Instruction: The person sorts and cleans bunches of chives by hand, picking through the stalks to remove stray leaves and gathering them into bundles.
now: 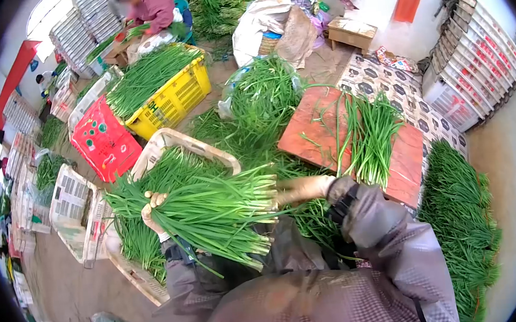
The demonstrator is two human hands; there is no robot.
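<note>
1 bundle of green stalks (pixel 213 205): in front of the person (pixel 307 304), leaves left, pale ends right.
Left hand (pixel 154 210): curled around the bundle's leafy part.
Right hand (pixel 290 192): blurred near the pale ends; cannot tell whether gripping.
Red bench (pixel 311 133): more stalks (pixel 374 141) lying across it.

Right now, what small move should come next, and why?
Probably even up the stalk ends with the right hand: it is blurred beside them, the ends sit unevenly, and the left hand grips the green bunch.
</note>
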